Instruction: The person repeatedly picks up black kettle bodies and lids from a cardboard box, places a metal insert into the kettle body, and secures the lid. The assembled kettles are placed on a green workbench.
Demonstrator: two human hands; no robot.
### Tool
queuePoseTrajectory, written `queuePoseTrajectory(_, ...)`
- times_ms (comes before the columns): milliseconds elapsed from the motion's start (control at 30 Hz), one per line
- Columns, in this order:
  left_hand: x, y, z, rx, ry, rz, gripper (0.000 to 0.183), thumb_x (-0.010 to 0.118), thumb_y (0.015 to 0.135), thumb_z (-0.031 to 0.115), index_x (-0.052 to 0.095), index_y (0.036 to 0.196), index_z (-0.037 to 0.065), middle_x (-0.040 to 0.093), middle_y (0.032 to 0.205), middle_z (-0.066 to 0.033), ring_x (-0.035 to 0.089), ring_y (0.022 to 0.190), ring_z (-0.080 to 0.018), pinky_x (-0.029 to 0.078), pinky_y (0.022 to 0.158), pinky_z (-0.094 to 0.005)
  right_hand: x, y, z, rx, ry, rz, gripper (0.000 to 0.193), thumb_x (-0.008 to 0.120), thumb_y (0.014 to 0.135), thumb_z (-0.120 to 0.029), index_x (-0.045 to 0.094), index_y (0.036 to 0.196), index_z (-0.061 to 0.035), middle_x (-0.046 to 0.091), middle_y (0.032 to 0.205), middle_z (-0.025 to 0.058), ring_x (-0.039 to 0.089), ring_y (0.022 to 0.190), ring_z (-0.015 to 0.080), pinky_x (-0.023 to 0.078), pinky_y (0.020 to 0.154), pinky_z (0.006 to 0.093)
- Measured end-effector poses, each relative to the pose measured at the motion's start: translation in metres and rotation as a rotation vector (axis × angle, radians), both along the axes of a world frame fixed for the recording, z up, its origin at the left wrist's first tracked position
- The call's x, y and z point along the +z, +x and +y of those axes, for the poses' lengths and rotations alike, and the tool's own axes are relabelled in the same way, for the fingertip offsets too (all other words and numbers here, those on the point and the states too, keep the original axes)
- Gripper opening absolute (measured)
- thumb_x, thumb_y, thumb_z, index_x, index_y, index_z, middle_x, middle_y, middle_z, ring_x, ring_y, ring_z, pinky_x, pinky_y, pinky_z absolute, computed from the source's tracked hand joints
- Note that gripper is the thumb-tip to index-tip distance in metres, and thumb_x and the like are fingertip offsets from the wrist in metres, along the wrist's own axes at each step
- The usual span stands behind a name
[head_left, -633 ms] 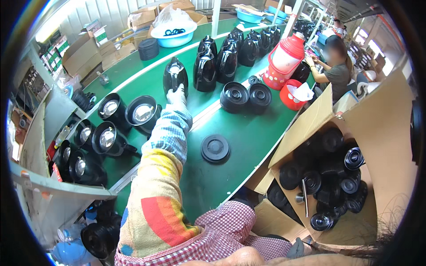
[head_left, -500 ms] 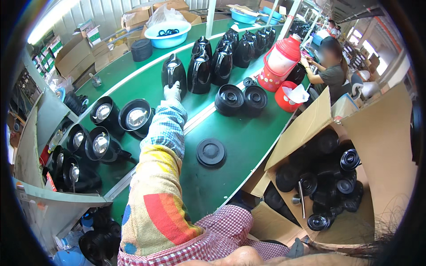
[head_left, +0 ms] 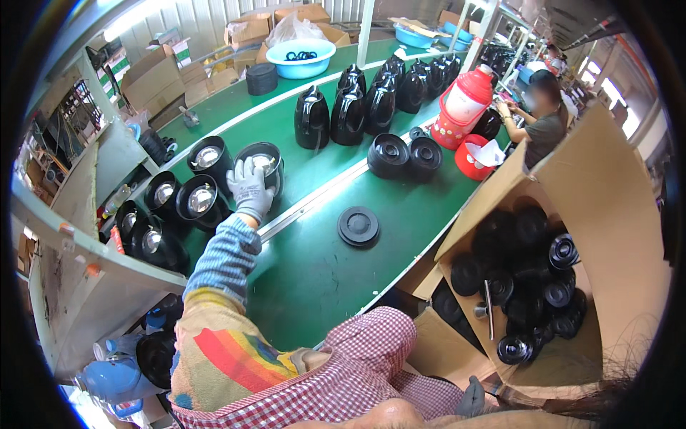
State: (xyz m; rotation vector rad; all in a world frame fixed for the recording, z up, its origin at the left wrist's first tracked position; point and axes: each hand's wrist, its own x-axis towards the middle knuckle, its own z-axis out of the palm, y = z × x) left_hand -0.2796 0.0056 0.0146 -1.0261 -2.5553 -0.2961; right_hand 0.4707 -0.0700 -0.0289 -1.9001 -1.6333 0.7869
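My left hand point(head_left: 251, 187), in a grey glove, lies at the near rim of a black jug body point(head_left: 274, 159) whose round opening shows a silvery inside. Its fingers are spread and reach over the rim; a firm grip does not show. Beside it to the left are several similar jug bodies, one of them a black one point(head_left: 201, 199) with a silvery inside. Farther along the belt stands an upright black jug point(head_left: 311, 120), near several others. Of my right hand, only what looks like a grey glove tip point(head_left: 471, 397) shows at the lower edge; its fingers are hidden.
A round black lid point(head_left: 358, 227) lies on the green belt point(head_left: 307, 275), with stacked black lids point(head_left: 389, 155) farther off. A red flask point(head_left: 463, 107) and red bucket point(head_left: 474, 157) stand right. A carton point(head_left: 597, 214) of black parts is near right. A co-worker point(head_left: 547, 118) sits beyond.
My left hand has let go of an upright black jug at the row's near end and moved left and nearer, onto the rim of a jug body. The view has shifted slightly.
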Motion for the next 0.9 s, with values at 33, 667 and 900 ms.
queuePoseTrajectory(33, -0.001, -0.004, 0.003, -0.023, -0.043, -0.066, 0.071, 0.083, 0.073, 0.030, 0.057, 0.137, 0.015, 0.044, 0.155, -0.0114, 0.035, 0.147, -0.0342, 0.024, 0.118, -0.0625, -0.009, 0.008, 0.000, -0.010, 0.062, 0.084, 0.029, 0.056, 0.103, -0.010, 0.067, 0.123, 0.0061, 0.071, 0.118, 0.0166, 0.065, 0.109, 0.0247, 0.051, 0.095, 0.0341)
queuePoseTrajectory(667, 0.128, 0.353, -0.069, -2.014, -0.141, -0.585, 0.033, 0.086, 0.069, 0.006, 0.062, 0.090, 0.000, 0.052, 0.146, -0.0228, 0.051, 0.130, -0.0482, 0.045, 0.107, -0.0537, 0.102, -0.042, 0.015, 0.642, 0.489, 0.395, 0.057, 0.063, 0.100, -0.035, 0.054, 0.145, -0.0012, 0.054, 0.147, 0.0210, 0.049, 0.139, 0.0341, 0.037, 0.116, 0.0415)
queuePoseTrajectory(900, 0.048, 0.401, -0.082, -2.171, -0.497, -0.747, 0.036, 0.086, 0.060, -0.002, 0.070, 0.091, 0.005, 0.042, 0.155, -0.0244, 0.040, 0.143, -0.0480, 0.045, 0.111, -0.0526, 0.027, -0.080, -0.021, 0.662, -0.220, 1.071, 0.057, 0.052, 0.102, -0.032, 0.050, 0.148, 0.0018, 0.054, 0.148, 0.0184, 0.052, 0.135, 0.0302, 0.037, 0.117, 0.0375)
